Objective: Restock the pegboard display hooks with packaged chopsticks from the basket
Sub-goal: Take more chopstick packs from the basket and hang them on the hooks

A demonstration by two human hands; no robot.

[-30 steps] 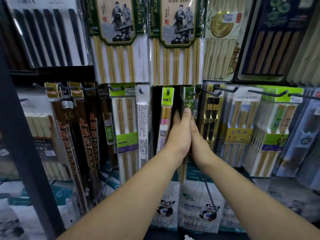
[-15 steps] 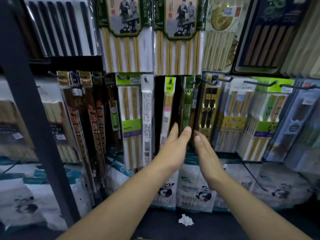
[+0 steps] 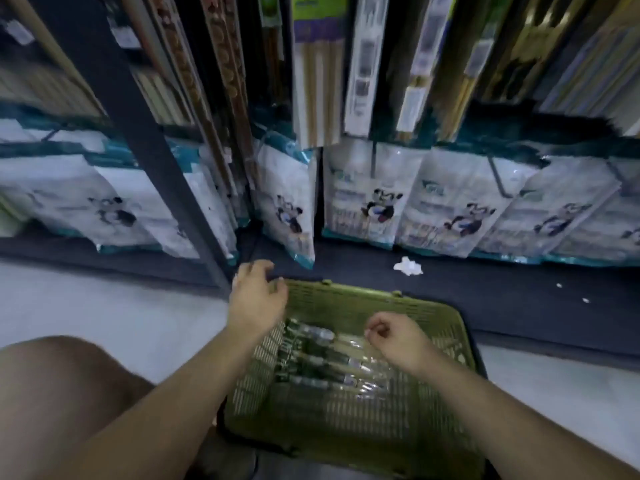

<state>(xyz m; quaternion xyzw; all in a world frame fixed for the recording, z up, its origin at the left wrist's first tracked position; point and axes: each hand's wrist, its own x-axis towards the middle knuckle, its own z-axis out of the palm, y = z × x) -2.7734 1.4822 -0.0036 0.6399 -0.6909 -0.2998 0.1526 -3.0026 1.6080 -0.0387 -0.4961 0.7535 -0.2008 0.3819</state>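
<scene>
A green plastic basket point(image 3: 349, 424) stands on the floor in front of the display. Several clear packs of chopsticks point(image 3: 329, 362) lie side by side in its bottom. My left hand point(image 3: 258, 299) hovers over the basket's far left corner with loosely curled fingers and holds nothing. My right hand point(image 3: 394, 337) hangs above the packs inside the basket, fingers curled, with nothing visibly in it. Hanging chopstick packs point(image 3: 317, 74) on the pegboard fill the top of the view; their hooks are out of frame.
White bags with a panda print point(image 3: 377, 195) line the bottom shelf. A dark shelf post point(image 3: 145, 140) slants down at the left. A crumpled white scrap point(image 3: 408, 265) lies on the dark shelf base. My bare knee point(image 3: 59, 393) is at the lower left.
Both hands left the hanging packs and dropped to the basket. My view swung down from the pegboard hooks to the floor, so the basket is now in sight.
</scene>
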